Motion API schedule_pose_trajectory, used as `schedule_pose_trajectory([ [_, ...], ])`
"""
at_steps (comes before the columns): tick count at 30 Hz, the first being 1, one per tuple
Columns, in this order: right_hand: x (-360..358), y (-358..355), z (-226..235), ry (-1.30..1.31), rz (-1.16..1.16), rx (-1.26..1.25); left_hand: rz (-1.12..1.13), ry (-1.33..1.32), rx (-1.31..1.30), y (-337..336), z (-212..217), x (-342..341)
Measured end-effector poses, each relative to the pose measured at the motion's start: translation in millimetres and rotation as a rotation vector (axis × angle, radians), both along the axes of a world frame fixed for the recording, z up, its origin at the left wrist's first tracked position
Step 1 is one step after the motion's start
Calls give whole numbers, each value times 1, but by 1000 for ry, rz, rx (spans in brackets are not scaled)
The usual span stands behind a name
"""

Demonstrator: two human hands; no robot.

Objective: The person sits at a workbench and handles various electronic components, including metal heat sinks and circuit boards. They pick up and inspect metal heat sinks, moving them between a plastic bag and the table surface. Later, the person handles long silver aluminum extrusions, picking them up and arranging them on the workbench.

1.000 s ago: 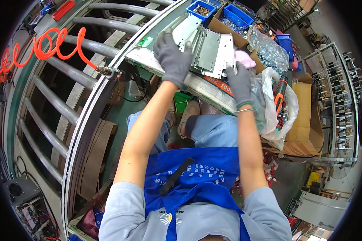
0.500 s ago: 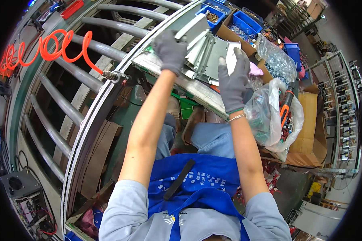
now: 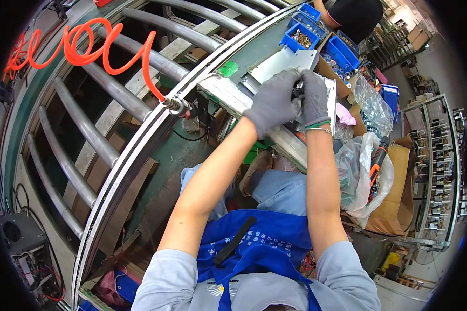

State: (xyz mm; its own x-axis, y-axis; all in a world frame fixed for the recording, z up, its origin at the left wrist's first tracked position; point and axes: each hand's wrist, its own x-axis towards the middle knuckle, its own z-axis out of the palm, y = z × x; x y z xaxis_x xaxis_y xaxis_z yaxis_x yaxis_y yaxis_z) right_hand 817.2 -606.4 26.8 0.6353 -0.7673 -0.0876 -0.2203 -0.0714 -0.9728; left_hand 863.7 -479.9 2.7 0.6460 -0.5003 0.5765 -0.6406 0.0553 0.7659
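In grey work gloves, my left hand [image 3: 276,101] and my right hand [image 3: 315,99] are close together over the bench top, fingers curled in toward each other. A small dark gap or part shows between the fingertips; what they hold there, if anything, I cannot make out. Beneath and just beyond the hands lie silvery sheet-metal pieces [image 3: 288,63], partly hidden by the gloves. One pale metal edge [image 3: 331,96] shows to the right of my right hand. The worn bench edge [image 3: 225,96] runs below my left wrist.
A coiled orange air hose [image 3: 109,49] ends at a coupling [image 3: 177,106] on the roller conveyor's rail [image 3: 135,140] at left. Blue bins [image 3: 300,37] of small parts stand beyond. To the right are a plastic bag [image 3: 347,166], an orange-black tool [image 3: 379,161] and a cardboard box [image 3: 394,192]. Another person's dark head covering [image 3: 355,18] appears at the far side.
My hands were apart at either side of the metal pieces; now they are together above them. The view has shifted, and another person has come into sight at the top.
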Motion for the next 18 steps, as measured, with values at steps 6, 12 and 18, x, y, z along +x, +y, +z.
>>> schedule_pose_trajectory([
  [6, 1, 10, -4, -146, -72, -15, 613, -16, 496, 27, -12, 55],
  [12, 6, 12, -14, -240, -59, -10, 563, 44, 705, 11, -18, 47],
  [18, 0, 7, -17, -315, -74, 35, 378, 297, 488, 3, -15, 57],
])
